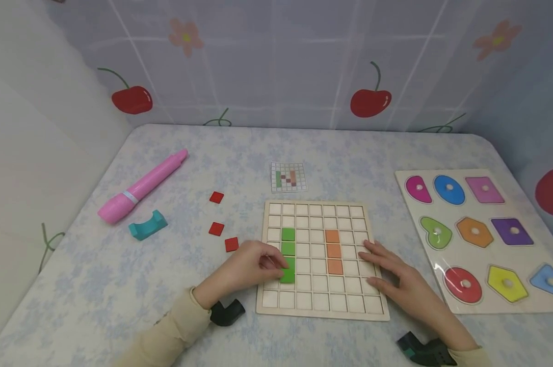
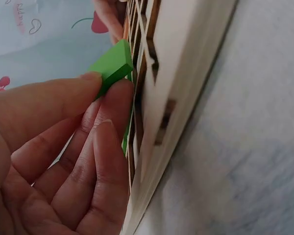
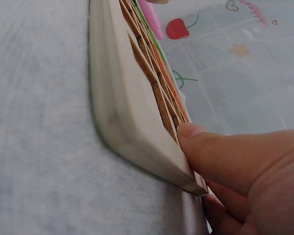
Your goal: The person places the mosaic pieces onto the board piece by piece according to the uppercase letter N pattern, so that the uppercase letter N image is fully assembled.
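My left hand (image 1: 258, 262) pinches a green square tile (image 2: 112, 63) between thumb and fingers, tilted at the left part of the wooden grid board (image 1: 322, 312). More green tiles (image 1: 287, 234) form a column there. Three orange tiles (image 1: 334, 251) sit in a column right of the middle. On the board's right edge rests my right hand (image 1: 404, 283), its fingers extended; in the right wrist view the thumb (image 3: 215, 152) touches the rim near a corner. Behind the board lies a small printed pattern card (image 1: 289, 177) with coloured squares.
Three red tiles (image 1: 216, 229) lie left of the board. Farther left are a pink toy microphone (image 1: 143, 186) and a teal curved block (image 1: 148, 225). A shape puzzle board (image 1: 450, 260) with knobbed pieces occupies the right side of the table.
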Tool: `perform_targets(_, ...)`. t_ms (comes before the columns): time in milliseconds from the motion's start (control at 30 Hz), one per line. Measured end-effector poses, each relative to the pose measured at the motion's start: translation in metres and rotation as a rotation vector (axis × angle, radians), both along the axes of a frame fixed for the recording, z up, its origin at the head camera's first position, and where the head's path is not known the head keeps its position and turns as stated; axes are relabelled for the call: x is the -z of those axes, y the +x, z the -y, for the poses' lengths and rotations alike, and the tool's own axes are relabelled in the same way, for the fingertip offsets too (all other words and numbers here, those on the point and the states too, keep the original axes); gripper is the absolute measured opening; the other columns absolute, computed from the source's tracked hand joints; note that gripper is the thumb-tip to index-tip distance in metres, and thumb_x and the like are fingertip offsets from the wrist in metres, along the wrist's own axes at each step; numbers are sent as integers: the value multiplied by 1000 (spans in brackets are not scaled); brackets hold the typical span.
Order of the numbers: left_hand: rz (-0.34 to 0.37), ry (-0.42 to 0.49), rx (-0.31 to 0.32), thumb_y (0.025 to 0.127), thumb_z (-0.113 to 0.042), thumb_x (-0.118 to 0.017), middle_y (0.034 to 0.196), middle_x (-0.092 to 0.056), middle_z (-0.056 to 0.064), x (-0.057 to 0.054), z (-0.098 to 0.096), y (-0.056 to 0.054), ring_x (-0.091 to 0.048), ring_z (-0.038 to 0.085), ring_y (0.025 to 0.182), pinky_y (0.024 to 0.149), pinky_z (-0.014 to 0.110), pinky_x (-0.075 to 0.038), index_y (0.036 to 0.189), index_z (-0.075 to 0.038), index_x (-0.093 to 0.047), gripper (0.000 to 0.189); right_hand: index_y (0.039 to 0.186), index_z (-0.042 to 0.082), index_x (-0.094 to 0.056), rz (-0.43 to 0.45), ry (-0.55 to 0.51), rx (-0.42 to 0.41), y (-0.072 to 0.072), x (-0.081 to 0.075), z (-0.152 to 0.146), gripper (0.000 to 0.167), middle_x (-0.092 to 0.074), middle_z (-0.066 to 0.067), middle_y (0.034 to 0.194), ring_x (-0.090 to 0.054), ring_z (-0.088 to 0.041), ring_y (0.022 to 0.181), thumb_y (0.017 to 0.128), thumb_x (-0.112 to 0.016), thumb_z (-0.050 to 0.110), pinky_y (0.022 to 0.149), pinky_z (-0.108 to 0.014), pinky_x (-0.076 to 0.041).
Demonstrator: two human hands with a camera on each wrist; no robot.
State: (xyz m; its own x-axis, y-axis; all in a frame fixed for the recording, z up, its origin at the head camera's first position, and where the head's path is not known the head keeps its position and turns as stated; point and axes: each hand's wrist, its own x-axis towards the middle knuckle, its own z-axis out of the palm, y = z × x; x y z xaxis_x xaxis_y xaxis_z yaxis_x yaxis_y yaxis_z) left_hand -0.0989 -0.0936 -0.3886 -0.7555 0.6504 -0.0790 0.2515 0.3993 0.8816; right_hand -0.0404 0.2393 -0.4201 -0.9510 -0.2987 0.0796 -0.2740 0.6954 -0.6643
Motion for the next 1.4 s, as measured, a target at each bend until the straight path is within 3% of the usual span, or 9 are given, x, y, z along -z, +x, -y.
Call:
perform_targets(333,-49,-38,36,79,-2,-73,75,-65,-10,1,-2,6,-57,2,63,60,23,-50,82,-9,-73,8,130,15,-57,-8,-12,4,2,-3,2,49,-41,-2,142,-25,-19,136,84,-72,18,96,-6,-18)
perform_targets(567,-161,-52,15,78,-1,-74,76,-61,-11,2,-2,4,-53,3,65,59,22,-47,78,-10,-73,10,130,16,-57,-2,-2,5,-3,-5,3,49,-41,-2,143,-25,-22,135,84,-72,19,96,-8,-19)
perform_targets(767,-141,-47,-3,79,-3,-74,77,-60,-12,5,-1,4,-54,3,64,60,22,-48,80,-11,-72,9,131,18,-57,18,19,19,-2,-5,2,49,-40,-1,143,-26,-23,135,84,-72,22,93,-6,-17)
perform_targets(933,-137,-38,-84,79,-5,-75,78,-61,-10,-3,19,-6,-57,6,69,64,24,-50,85,-10,-72,8,131,20,-56,7,0,11,2,-2,2,50,-41,-1,142,-24,-13,135,83,-72,21,92,-4,-18)
perform_targets(1167,-113,-88,-309,79,-4,-75,82,-63,-2,-9,75,-30,-58,14,74,72,31,-50,93,-5,-71,14,131,17,-56,-34,-21,-17,3,0,0,52,-41,-3,142,-22,-5,134,83,-72,14,94,-4,-18)
perform_targets(1400,-126,-174,-309,78,-8,-77,81,-62,-1,-3,91,-38,-57,15,74,71,32,-50,94,-5,-72,17,132,17,-56,-30,-4,-18,0,-2,1,52,-41,-4,142,-23,-9,135,82,-73,15,94,-4,-18)
